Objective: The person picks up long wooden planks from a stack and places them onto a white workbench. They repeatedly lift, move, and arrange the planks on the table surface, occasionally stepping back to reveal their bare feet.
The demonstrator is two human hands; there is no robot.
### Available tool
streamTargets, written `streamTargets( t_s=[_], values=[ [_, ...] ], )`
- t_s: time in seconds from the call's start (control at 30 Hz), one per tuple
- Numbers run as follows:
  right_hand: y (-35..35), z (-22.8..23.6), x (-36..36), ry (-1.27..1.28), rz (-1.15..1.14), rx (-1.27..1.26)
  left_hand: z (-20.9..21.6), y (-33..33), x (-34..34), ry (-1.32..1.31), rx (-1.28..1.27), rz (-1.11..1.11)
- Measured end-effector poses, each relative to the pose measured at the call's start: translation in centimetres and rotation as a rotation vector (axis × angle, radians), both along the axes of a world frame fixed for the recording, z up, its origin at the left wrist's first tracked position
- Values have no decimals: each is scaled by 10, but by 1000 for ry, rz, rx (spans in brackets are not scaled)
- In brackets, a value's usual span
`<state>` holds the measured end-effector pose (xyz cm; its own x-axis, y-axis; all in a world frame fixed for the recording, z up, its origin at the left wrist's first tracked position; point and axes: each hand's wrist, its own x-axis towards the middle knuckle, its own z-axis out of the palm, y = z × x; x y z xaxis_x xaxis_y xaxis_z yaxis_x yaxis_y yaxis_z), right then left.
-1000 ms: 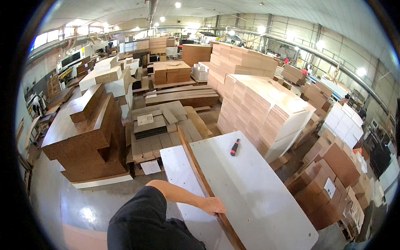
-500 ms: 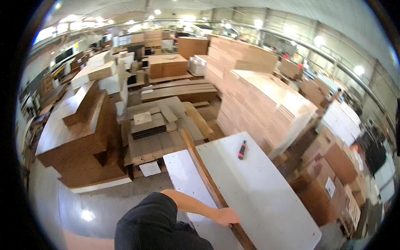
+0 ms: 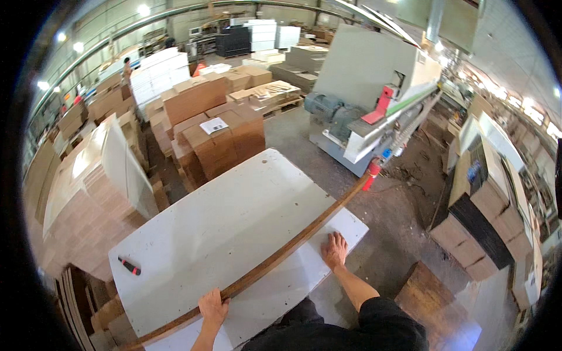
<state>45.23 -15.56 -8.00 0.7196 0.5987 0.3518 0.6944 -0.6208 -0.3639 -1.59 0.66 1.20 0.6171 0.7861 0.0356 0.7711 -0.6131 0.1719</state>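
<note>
A long, narrow brown wooden strip (image 3: 293, 243) lies slantwise across a white table top (image 3: 205, 228) and juts past both of its ends. My left hand (image 3: 213, 306) is closed around the strip near the front left, its thumb over the upper face. Beyond the strip's near side, my right hand (image 3: 335, 250) rests on the white surface by the right edge. Its fingers are spread, with nothing in them. A black-and-red hand tool (image 3: 129, 266) lies at the left end of the table top; its exact kind is unclear.
A large grey machine (image 3: 357, 88) with blue motors stands ahead on the right. Brown-wrapped stacks (image 3: 219, 140) sit behind the table, with pale board stacks (image 3: 99, 181) at left. More panels (image 3: 480, 210) are piled at right. A brown board (image 3: 430, 304) lies on the floor.
The view has swung to the right, bringing the grey machine into sight. My right hand now shows on the white surface. My left hand is still on the strip.
</note>
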Motion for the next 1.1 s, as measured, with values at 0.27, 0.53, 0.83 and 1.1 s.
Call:
streamTargets(
  t_s=[0.27,0.53,0.83,1.1],
  values=[
    [-5,0,-11,-24,-16,-5,-14,-5,-8,-16,67,0],
    [2,3,-9,-32,-14,-55,16,-10,-4,-181,57,-120],
    [-2,-3,-6,-39,-3,-55,25,-18,-2,-58,-70,-18],
    [-2,2,-6,-35,-18,-59,-15,-4,-7,-58,-10,33]
  ],
)
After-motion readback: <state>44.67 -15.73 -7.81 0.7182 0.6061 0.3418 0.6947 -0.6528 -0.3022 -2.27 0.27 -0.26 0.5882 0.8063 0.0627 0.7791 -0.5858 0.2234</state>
